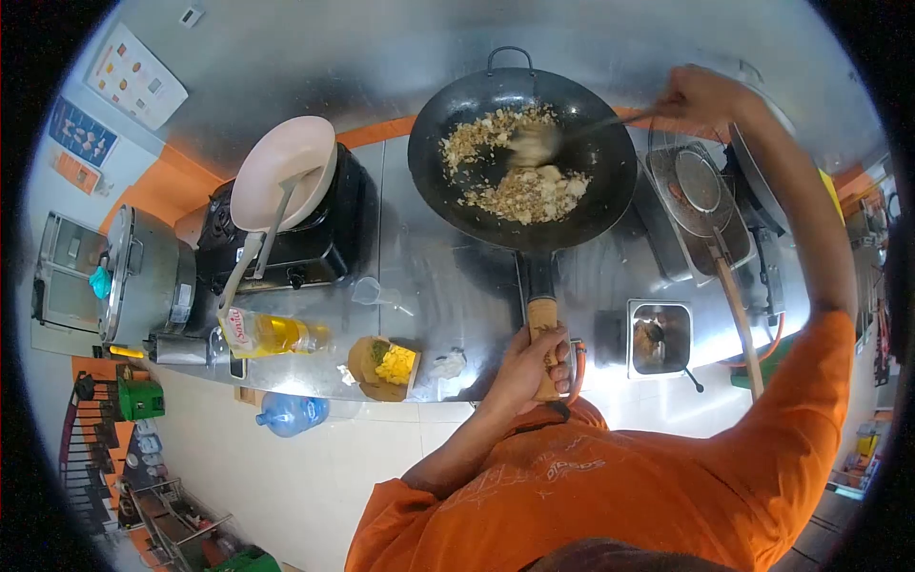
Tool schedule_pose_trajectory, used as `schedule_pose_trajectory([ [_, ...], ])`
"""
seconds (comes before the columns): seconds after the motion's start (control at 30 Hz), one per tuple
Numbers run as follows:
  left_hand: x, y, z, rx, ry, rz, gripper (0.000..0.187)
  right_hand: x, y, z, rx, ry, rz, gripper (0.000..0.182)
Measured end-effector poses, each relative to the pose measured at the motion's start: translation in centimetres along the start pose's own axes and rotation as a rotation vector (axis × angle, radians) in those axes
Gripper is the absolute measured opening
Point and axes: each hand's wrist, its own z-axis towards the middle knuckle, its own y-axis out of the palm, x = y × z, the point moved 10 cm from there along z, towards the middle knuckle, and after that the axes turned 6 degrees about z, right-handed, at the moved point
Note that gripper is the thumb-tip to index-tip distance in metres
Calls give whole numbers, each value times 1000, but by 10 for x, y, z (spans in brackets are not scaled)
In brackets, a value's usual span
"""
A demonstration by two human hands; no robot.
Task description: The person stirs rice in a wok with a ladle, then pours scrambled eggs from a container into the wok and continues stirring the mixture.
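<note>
My left hand point(538, 367) is wrapped round the wooden handle point(543, 329) of a large black wok point(605, 181). Up at the right, my right hand point(691, 95) grips the end of a long metal ladle point(610, 122), whose head is blurred over the wok. Chopped, browned food point(519, 198) lies in the wok in two patches, with a paler lump near the ladle's head.
A pink pan point(281, 162) with a spatula sits on a black stove point(334, 238). An oil bottle point(286, 334), a carton of yellow food point(391, 367) and a lidded pot point(143, 276) are at left; a strainer point(701, 181) and steel container point(660, 338) at right.
</note>
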Motion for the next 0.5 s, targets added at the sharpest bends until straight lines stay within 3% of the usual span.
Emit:
schedule_pose_trajectory([
  [0.03,4,-2,0,29,6,26,19,16,8,11,9,0,4,22],
  [0.1,11,-5,1,53,20,55,20,22,-32,13,546,-377,-101,28],
  [0.13,8,-9,0,78,7,71,20,32,-39,21,548,-387,-98,28],
  [0.2,9,-14,2,90,0,69,21,92,-53,40,376,-8,-96,23],
  [0.23,8,-17,2,99,-21,73,22,31,-51,36,55,60,-143,24],
  [0.27,6,-18,1,106,-30,69,22,33,-31,45,44,57,-137,24],
  [0.33,6,-19,2,130,-43,64,25,-3,-30,52,469,-320,11,21],
  [0.4,11,-17,0,159,-27,94,25,-1,-62,43,530,-348,-90,27],
  [0.47,15,-18,2,191,-12,122,25,31,-75,46,119,-32,-167,32],
  [0.5,17,-21,4,209,-2,155,25,38,-65,60,59,18,-238,31],
])
